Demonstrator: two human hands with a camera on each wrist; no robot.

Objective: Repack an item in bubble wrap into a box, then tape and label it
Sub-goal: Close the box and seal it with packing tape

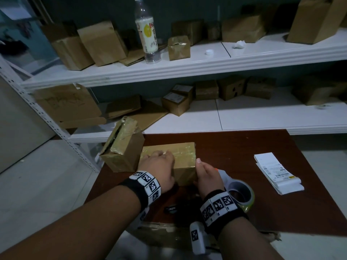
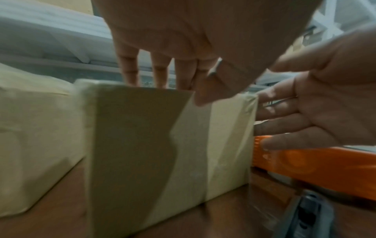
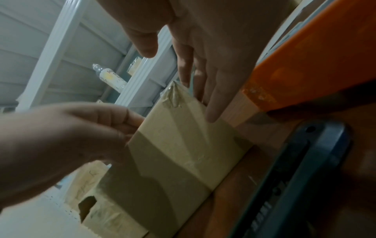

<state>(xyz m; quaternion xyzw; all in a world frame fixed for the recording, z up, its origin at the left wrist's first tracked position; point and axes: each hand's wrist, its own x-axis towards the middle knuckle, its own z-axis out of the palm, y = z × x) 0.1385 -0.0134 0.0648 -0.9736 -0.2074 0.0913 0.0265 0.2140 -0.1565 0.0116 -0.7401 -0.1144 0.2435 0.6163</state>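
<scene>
White shelving [image 1: 187,69] runs along the dark back wall, its two tiers crowded with brown cartons, and a clear plastic drink bottle [image 1: 147,32] stands on the upper tier near a small white cap [image 1: 209,52] and a crumpled white tissue [image 1: 238,44]. Below it a dark red-brown table [image 1: 244,166] carries the taped cardboard box [image 1: 176,158], which lies closed near the table's far left part with glossy clear tape over its top and down its near side. Just left of it, touching or nearly so, stands a second, opened carton [image 1: 123,149] with a taped flap lifted. The left hand [image 1: 159,166] lies palm down on the box top, its straight fingers [image 2: 158,70] slightly spread and reaching over the far top edge, while the thumb comes down onto the near face. The right hand [image 1: 207,177] is set against the box's right end, fingers straight and loosely spread along that side with the thumb raised beside the top corner; how firmly it presses cannot be told. Just beside the right hand lies a tape dispenser [image 1: 238,192] with an orange body and a roll of clear tape, resting on the table. Farther right, well apart from the box, a stack of white shipping labels [image 1: 276,171] with printed barcodes lies on the table
</scene>
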